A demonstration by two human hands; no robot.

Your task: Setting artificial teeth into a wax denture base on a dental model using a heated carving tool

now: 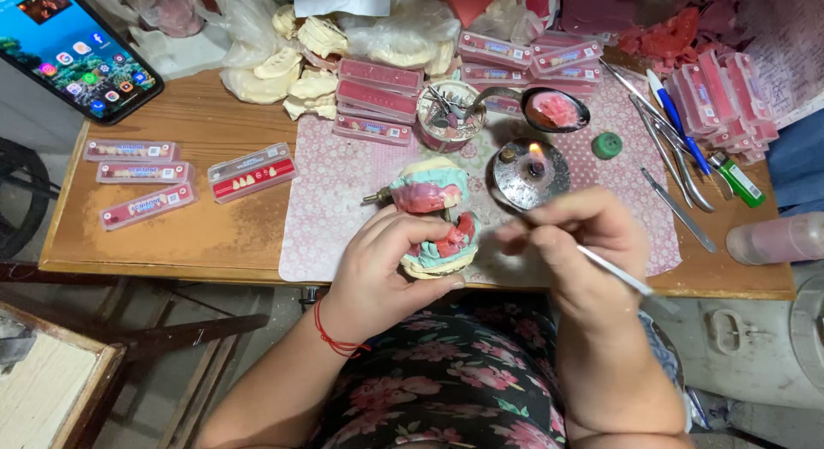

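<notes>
My left hand (pixel 388 264) grips a dental model (pixel 435 215), a plaster cast with pink wax and teal parts on a small hinged frame, held open just above the table's front edge. My right hand (pixel 577 243) holds a thin metal wax tool (pixel 614 270) like a pen, its tip end near the model's right side. Just beyond my right hand a small spirit burner (pixel 534 167) stands lit on a round metal dish.
A pink patterned mat (pixel 330 191) covers the wooden table (pixel 197 234). Cards of artificial teeth (pixel 251 172) lie at left, red tooth boxes (pixel 378 93) behind. A spoon of pink wax (pixel 556 110), metal instruments (pixel 678 170), plaster casts (pixel 283 71), a lighter (pixel 736 178) and a phone (pixel 73 50) surround.
</notes>
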